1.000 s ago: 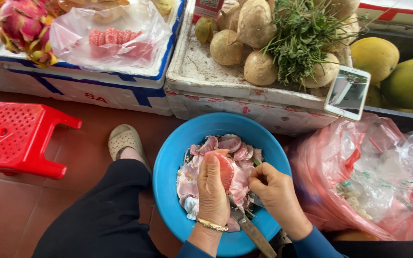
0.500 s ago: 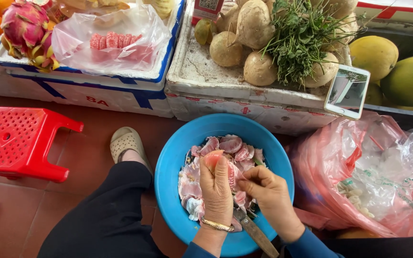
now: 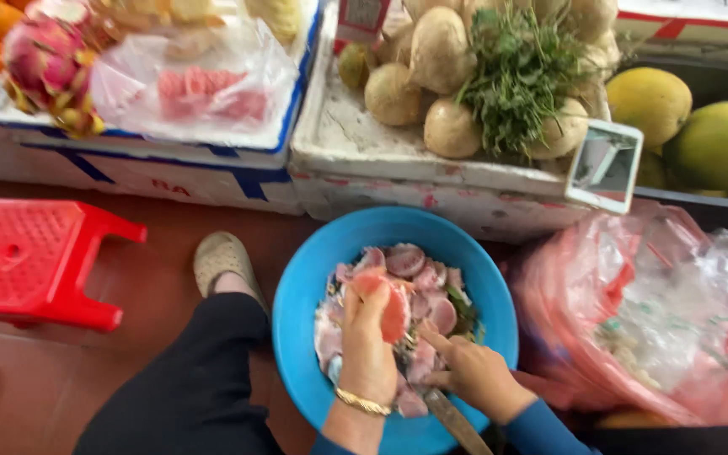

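A blue round basin (image 3: 313,278) sits on my lap, holding several pink fruit peels and segments (image 3: 421,268). My left hand (image 3: 366,345), with a gold bracelet at the wrist, grips a pink fruit segment (image 3: 391,305) over the basin. My right hand (image 3: 473,371) holds a knife (image 3: 452,417) whose handle points toward me; its blade is hidden between the hands, near the segment.
A red plastic stool (image 3: 31,261) stands at the left. White foam boxes (image 3: 364,164) ahead carry dragon fruit (image 3: 44,55), round tubers (image 3: 444,126), green herbs and a bagged pink fruit. Large green pomelos (image 3: 718,143) lie at right, above a pink plastic bag (image 3: 659,320). My foot (image 3: 222,257) rests on the tiled floor.
The view has shifted slightly. My left hand has turned the segment a little and my right hand has moved in closer beside it over the basin.
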